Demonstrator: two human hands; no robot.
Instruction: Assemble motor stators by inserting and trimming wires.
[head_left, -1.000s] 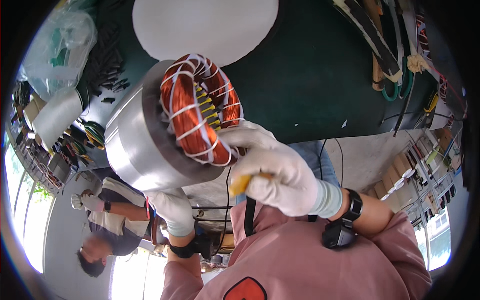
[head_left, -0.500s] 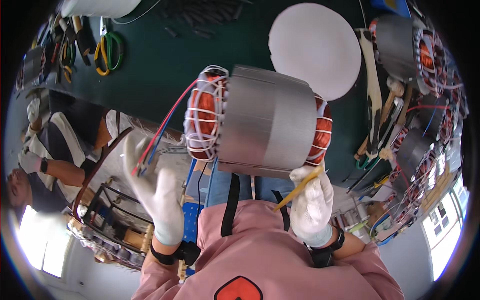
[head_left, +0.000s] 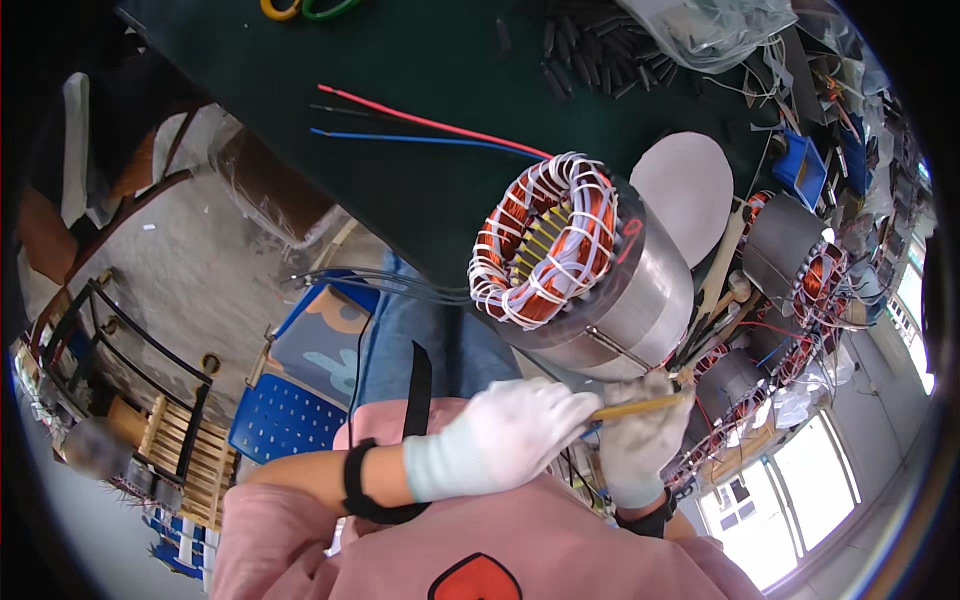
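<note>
A motor stator (head_left: pixel 640 290), a grey metal cylinder, stands on the near edge of the green table. Its exposed end shows copper windings (head_left: pixel 545 240) laced with white cord, and yellow strips line the bore. Red and blue lead wires (head_left: pixel 430 140) stretch to the left from it. My left hand (head_left: pixel 515 430), in a white glove, reaches across and closes on the left end of a narrow yellow stick (head_left: pixel 640 406). Just below the stator, my gloved right hand (head_left: pixel 638 450) grips the stick near its other end; its fingers are partly hidden behind it.
A white round disc (head_left: pixel 685 195) lies behind the stator. More stators (head_left: pixel 785 245) and hand tools crowd the right side, near a blue tray (head_left: pixel 800 170). Black sleeve pieces (head_left: pixel 600 50) and a clear plastic bag (head_left: pixel 710 30) are at the back. A blue stool (head_left: pixel 290 415) stands lower left.
The stator has turned so its laced windings face up and left. My left hand has crossed to the right and taken hold of the stick in my right hand. The view has shifted.
</note>
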